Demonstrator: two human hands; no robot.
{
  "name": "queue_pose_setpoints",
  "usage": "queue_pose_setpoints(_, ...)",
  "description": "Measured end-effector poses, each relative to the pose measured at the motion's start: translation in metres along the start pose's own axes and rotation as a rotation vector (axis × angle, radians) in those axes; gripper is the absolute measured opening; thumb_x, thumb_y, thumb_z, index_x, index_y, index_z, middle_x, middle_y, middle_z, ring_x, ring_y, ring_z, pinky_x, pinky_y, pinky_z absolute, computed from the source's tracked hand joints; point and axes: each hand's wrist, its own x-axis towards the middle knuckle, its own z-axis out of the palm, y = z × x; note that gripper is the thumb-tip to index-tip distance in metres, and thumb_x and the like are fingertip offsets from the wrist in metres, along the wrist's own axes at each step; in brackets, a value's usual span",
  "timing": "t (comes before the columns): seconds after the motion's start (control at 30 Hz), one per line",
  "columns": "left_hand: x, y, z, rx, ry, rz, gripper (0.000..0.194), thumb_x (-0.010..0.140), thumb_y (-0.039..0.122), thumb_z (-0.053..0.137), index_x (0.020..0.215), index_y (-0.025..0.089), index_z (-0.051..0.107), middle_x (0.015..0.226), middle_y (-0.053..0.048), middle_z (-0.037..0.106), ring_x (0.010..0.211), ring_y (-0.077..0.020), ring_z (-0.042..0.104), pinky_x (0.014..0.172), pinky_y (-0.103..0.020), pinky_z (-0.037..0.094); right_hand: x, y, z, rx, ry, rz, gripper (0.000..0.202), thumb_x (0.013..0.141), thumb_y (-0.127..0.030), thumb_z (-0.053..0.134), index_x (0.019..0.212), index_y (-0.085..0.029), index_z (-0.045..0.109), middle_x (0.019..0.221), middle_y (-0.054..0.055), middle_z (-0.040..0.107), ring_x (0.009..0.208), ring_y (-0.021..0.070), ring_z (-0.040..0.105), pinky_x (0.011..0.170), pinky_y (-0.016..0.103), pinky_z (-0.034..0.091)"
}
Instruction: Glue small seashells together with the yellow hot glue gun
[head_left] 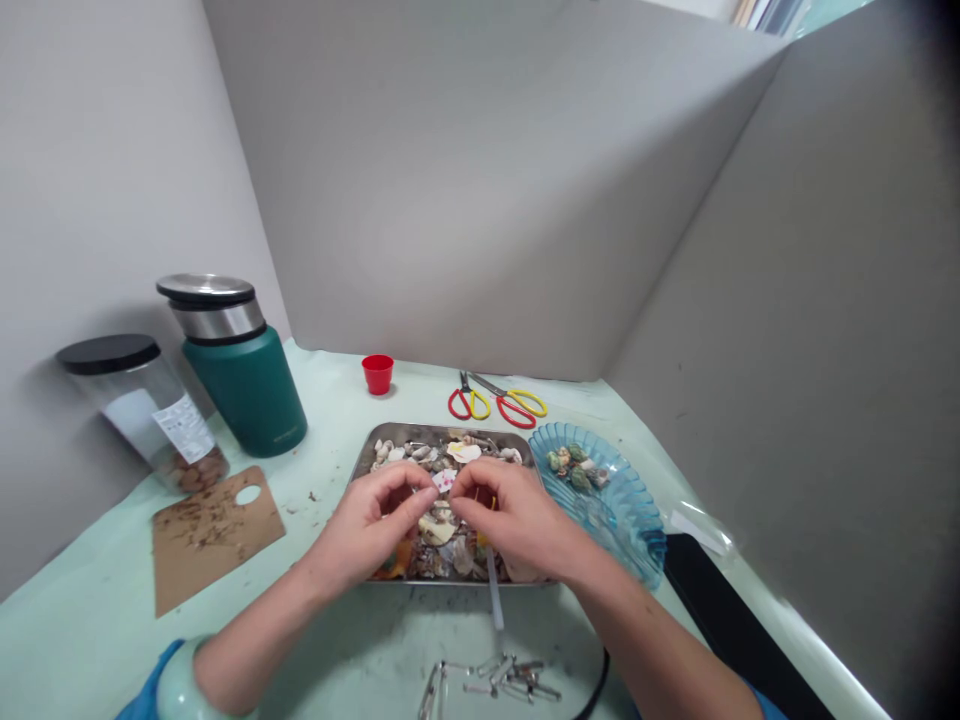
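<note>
Both hands are held over the near half of a shell-filled metal tray (pixel 465 584), their fingertips brought close to each other. By the left hand (pixel 360 520), a narrow pinch is made with thumb and fingers; by the right hand (pixel 521 515), a similar narrow pinch is made. Between the 2 pinches a small white piece with pink spots (pixel 444 481) is seen above or among the shells; whether it is gripped by either hand cannot be told.

If it is gripped, it could be dropped by a slight slip of such small pinches, and it could then be lost among the pale, similar-looking shells. If it is brittle, it could be cracked by too hard a squeeze. A white stick (pixel 495 590) is laid across the near rim, close to the right wrist; it could be knocked off by a low sweep of that arm. The blue plate (pixel 641 505), placed just right of the tray, could be nudged by the right forearm, and the loose metal pieces (pixel 517 680) at the near side could be scattered by a dragged sleeve.
</note>
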Motion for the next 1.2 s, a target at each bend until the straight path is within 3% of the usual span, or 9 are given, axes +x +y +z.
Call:
queue_pose_setpoints(0.17,-0.001,0.005,-0.003,0.202,-0.008,0.109,0.016,0.082,0.026,0.053,0.072,0.018,0.063,0.076,-0.003,0.060,0.070,-0.0147,0.054,0.065,-0.027,0.042,-0.004,-0.007,-0.001,-0.111,-0.009,-0.089,0.010,0.079,-0.012,0.055,0.074,-0.019,0.061,0.073,-0.003,0.060,0.069,0.0105,0.052,0.061,0.021,0.035)
queue_pose_setpoints(0.4,-0.001,0.006,-0.002,0.262,-0.078,0.011,0.015,0.078,0.024,0.055,0.067,0.018,0.062,0.067,-0.001,0.058,0.062,-0.0135,0.051,0.056,-0.024,0.039,-0.002,-0.009,0.000,-0.113,-0.017,-0.118,0.011,0.079,-0.011,0.057,0.072,-0.018,0.062,0.069,-0.003,0.059,0.068,0.0108,0.052,0.060,0.022,0.035)
queue_pose_setpoints(0.57,0.000,0.003,-0.002,-0.032,-0.071,-0.162,0.018,0.080,0.033,0.054,0.071,0.018,0.056,0.060,0.003,0.053,0.051,-0.0097,0.046,0.047,-0.020,0.034,0.000,-0.008,-0.007,0.005,0.038,-0.099,0.014,0.086,-0.016,0.052,0.092,-0.020,0.064,0.085,0.000,0.064,0.077,0.0121,0.056,0.069,0.024,0.040)
queue_pose_setpoints(0.7,-0.001,0.000,-0.006,-0.269,-0.092,-0.303,0.024,0.081,0.043,0.054,0.077,0.019,0.051,0.046,0.009,0.043,0.038,-0.0065,0.035,0.039,-0.018,0.026,-0.001,-0.009,-0.011,0.062,-0.026,-0.068,0.024,0.079,-0.013,0.058,0.102,-0.022,0.060,0.100,0.002,0.064,0.077,0.0119,0.057,0.069,0.025,0.043)
queue_pose_setpoints(0.93,0.000,-0.004,-0.003,-0.457,-0.120,-0.377,0.027,0.080,0.043,0.057,0.074,0.018,0.051,0.041,0.009,0.044,0.034,-0.0042,0.032,0.037,-0.015,0.027,0.000,-0.007,0.000,0.129,-0.053,-0.025,0.019,0.078,-0.010,0.057,0.094,-0.020,0.060,0.082,-0.002,0.064,0.069,0.0103,0.055,0.061,0.021,0.041)
queue_pose_setpoints(1.2,-0.002,-0.007,0.001,-0.586,-0.138,-0.385,0.024,0.080,0.041,0.058,0.077,0.018,0.053,0.039,0.008,0.048,0.032,-0.0051,0.037,0.036,-0.015,0.028,0.000,-0.001,-0.001,0.249,-0.114,0.046,0.007,0.083,-0.022,0.055,0.089,-0.020,0.059,0.071,-0.003,0.059,0.059,0.0092,0.056,0.053,0.020,0.041)
